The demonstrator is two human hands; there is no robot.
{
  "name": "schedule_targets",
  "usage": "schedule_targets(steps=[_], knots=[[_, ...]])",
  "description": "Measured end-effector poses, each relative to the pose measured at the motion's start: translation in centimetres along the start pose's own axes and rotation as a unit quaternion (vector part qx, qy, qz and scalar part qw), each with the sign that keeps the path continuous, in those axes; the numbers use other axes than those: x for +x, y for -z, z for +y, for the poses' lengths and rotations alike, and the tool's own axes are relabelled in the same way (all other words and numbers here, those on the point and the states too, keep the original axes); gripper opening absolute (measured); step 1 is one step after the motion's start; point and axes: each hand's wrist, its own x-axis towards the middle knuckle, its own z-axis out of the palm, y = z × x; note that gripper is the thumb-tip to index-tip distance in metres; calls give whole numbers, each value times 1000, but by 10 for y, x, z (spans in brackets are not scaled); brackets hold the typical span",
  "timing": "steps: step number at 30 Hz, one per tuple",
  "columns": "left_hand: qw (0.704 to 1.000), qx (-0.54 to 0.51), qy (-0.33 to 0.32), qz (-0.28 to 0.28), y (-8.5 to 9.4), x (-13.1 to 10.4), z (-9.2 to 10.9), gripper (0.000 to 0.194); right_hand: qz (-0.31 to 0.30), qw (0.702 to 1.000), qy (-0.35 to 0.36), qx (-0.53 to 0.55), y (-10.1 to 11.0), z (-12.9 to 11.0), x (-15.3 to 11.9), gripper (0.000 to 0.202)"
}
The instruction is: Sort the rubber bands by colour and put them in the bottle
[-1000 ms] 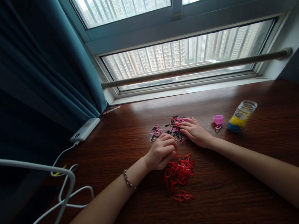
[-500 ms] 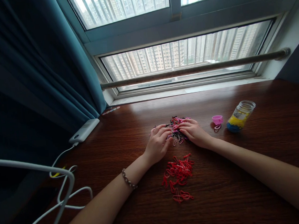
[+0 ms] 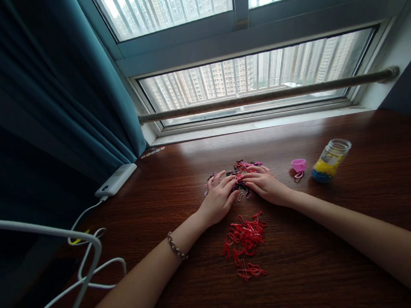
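Observation:
A mixed pile of small pink, black and red loop-shaped pieces [image 3: 244, 166] lies mid-table; their exact kind is too small to tell. My left hand [image 3: 219, 198] rests over the pile's left side, fingers stretched out and thumb apart. From the right, my right hand [image 3: 268, 185] reaches into the same pile with its fingers extended, fingertips close to those of the left. Both hands cover part of the pile. Nearer to me lies a separate heap of red loops [image 3: 247, 236], with neither hand on it.
A glass jar [image 3: 331, 159] with yellow and blue contents leans at the right, beside a small pink cup-shaped piece [image 3: 299, 165]. At left are a white power strip-like device [image 3: 117, 180], a looped white cable [image 3: 98, 250] and a blue curtain [image 3: 116, 109]. A window stands behind the wooden table [image 3: 306, 260].
My left fingers have shifted slightly and spread, showing more pieces at the pile's left edge. My right fingertips have moved a little to the left across the pile.

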Motion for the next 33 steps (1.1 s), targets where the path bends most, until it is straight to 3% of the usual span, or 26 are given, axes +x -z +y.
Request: schedule_targets(steps=[6, 11, 16, 19, 22, 28, 33], knots=[[1000, 0, 3, -3, 0, 0, -2, 35, 41, 998, 31, 45, -1, 2, 3, 30], [998, -21, -17, 52, 3, -1, -1, 29, 87, 990, 69, 91, 4, -5, 4, 30], [991, -61, -53, 104, 4, -1, -2, 22, 76, 986, 100, 113, 10, -15, 3, 32], [984, -98, -46, 143, 2, -1, -6, 17, 104, 986, 80, 105, 8, -12, 3, 32], [977, -126, 6, 170, 0, -1, -9, 12, 110, 989, 43, 85, 4, -2, 4, 31], [946, -181, 164, 213, 1, 0, -15, 13, 30, 999, 9, 14, -3, 3, 2, 30], [908, -278, 213, 230, -3, 3, -26, 17, 21, 1000, 3, 3, -2, 1, 1, 30]])
